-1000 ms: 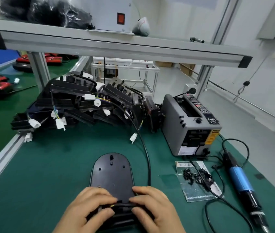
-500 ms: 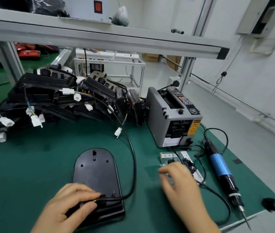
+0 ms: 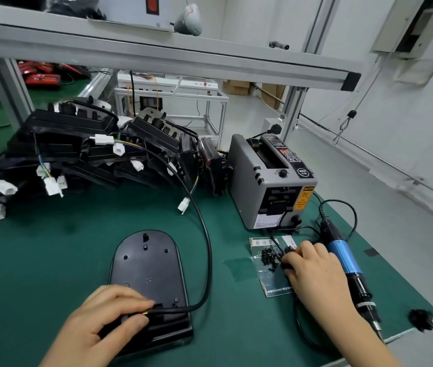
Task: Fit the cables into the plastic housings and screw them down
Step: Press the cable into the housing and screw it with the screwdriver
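Head view: flat black round-topped housing (image 3: 147, 268), cable (image 3: 210, 260) entering near end.

Two hands (image 3: 104, 317) (image 3: 314, 272), one electric screwdriver (image 3: 343, 258), one tape dispenser (image 3: 261, 189)

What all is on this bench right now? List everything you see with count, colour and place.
plastic housing: one, black, flat on the mat, front centre
cable: one, black, from the housing's near end, arcing back to the pile
pile of housings: many, black with white connectors, back left
tape dispenser: one, grey, right of the pile
screws: small heap, black, on the clear bag
clear bag: one, right of the housing
electric screwdriver: one, blue and black, lying near the right edge
mat: one, green, covers the bench
shelf: one, grey, overhead
left hand: pinches the cable at the housing's near end
right hand: fingers on the screws; grip cannot be told
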### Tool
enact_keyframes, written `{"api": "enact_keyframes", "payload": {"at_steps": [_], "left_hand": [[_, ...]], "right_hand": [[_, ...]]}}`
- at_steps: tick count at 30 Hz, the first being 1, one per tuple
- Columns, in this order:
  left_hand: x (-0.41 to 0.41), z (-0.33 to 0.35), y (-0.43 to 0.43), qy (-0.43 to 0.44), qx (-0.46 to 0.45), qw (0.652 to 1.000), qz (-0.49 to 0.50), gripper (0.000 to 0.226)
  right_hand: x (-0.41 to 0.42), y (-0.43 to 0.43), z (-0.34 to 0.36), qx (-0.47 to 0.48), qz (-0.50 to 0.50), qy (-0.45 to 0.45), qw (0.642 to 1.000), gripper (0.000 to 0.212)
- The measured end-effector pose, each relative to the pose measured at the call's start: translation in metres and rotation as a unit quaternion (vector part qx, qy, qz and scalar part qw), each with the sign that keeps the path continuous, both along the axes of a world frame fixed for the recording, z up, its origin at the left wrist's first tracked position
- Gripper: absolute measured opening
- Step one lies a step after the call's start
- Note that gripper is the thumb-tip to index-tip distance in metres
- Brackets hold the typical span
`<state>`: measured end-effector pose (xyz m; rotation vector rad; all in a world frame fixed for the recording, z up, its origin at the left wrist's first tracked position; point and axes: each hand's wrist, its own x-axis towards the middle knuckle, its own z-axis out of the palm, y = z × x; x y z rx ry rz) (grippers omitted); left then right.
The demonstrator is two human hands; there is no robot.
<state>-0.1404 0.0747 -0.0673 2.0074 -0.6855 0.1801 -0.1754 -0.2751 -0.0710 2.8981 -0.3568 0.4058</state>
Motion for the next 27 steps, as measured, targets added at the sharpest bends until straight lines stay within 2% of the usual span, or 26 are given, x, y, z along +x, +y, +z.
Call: {"api": "enact_keyframes", "payload": {"at_steps": [4,7,11,13,15,17,20,23,27], "left_hand": [[-0.001,0.002,-0.001,0.01,-0.001,1.0,-0.002,0.021],[-0.002,0.002,0.0,0.016,-0.001,1.0,0.001,0.017],[-0.002,0.003,0.002,0.026,0.011,1.0,0.0,0.02],[-0.002,0.005,0.003,0.046,0.011,0.999,-0.008,0.016],[-0.002,0.007,0.004,0.06,0.013,0.998,-0.015,0.013],[-0.003,0.011,0.003,0.08,0.014,0.997,-0.018,0.012],[-0.004,0.014,-0.001,0.075,0.014,0.997,0.007,0.017],[-0.008,0.016,-0.012,0.003,0.02,0.999,0.037,0.016],[-0.011,0.024,-0.023,-0.031,0.017,0.999,0.016,0.029]], "right_hand": [[0.002,-0.003,-0.002,-0.03,-0.028,0.044,0.998,0.023],[0.005,-0.001,-0.001,-0.022,-0.013,0.06,0.998,0.018],[0.003,0.005,0.004,0.067,-0.018,0.032,0.997,0.01],[0.001,0.01,0.009,0.191,-0.027,0.012,0.981,0.004],[0.0,0.027,0.016,0.365,-0.021,-0.014,0.931,0.008],[0.001,0.055,0.022,0.528,0.007,-0.007,0.849,0.014],[0.001,0.103,0.029,0.693,0.069,0.028,0.717,0.019],[0.002,0.141,0.033,0.78,0.089,0.069,0.615,0.013],[0.002,0.159,0.039,0.829,0.104,0.093,0.542,0.01]]}}
